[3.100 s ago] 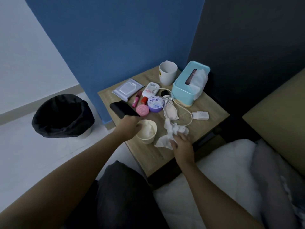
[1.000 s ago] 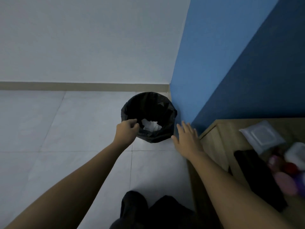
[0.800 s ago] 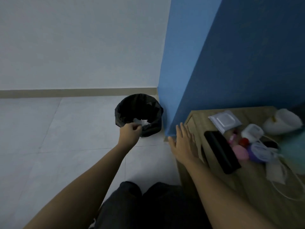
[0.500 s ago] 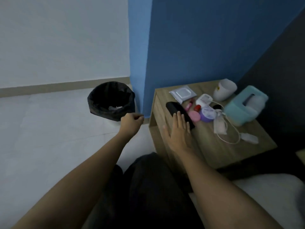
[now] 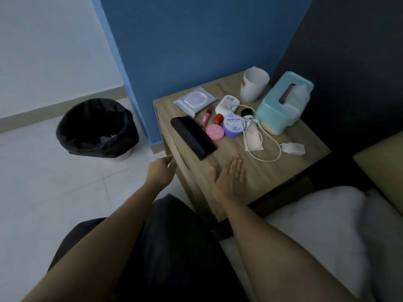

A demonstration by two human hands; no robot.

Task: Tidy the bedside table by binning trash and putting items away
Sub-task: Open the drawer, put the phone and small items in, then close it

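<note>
Now my left hand (image 5: 161,172) is loosely curled and empty, right hand (image 5: 229,178) flat on the table (image 5: 283,171); next I'd stow the clutter.

Blue wall (image 5: 196,40) stood behind, white wall (image 5: 50,40) at left — pale tiled floor (image 5: 43,192) below, white bedding (image 5: 316,225) at right.

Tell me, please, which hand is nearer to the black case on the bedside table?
Right. The right hand lies flat on the tabletop just below the black case; the left hand hovers off the table's left edge.
</note>
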